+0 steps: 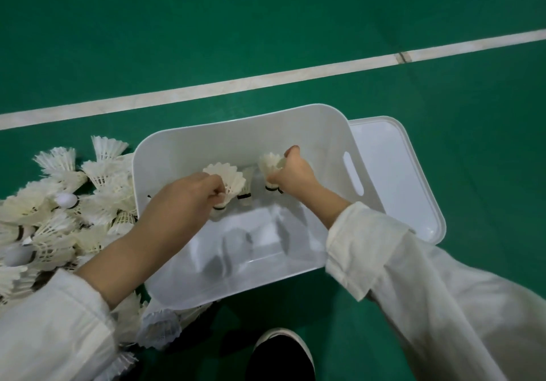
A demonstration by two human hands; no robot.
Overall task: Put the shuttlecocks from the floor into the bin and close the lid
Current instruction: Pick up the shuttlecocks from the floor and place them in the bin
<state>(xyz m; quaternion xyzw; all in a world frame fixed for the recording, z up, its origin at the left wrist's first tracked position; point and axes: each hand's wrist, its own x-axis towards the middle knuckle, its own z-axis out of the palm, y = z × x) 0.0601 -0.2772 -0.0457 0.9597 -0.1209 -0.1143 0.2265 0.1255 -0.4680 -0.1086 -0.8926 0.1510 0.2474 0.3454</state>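
Head view: bin point(325, 132) is being loaded from floor pile point(59, 209) alongside.
Left hand point(183, 200): shuttlecock point(229, 181) is being pinched over bin.
Right hand point(295, 174): second shuttlecock point(270, 168) is being pinched.
Risk: feathers being crushed by tight pinching.

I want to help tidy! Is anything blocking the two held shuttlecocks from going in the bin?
Nothing visible does. The bin is open, its lid lies on the floor to its right, and the left shuttlecock and the right shuttlecock are already down between its walls.
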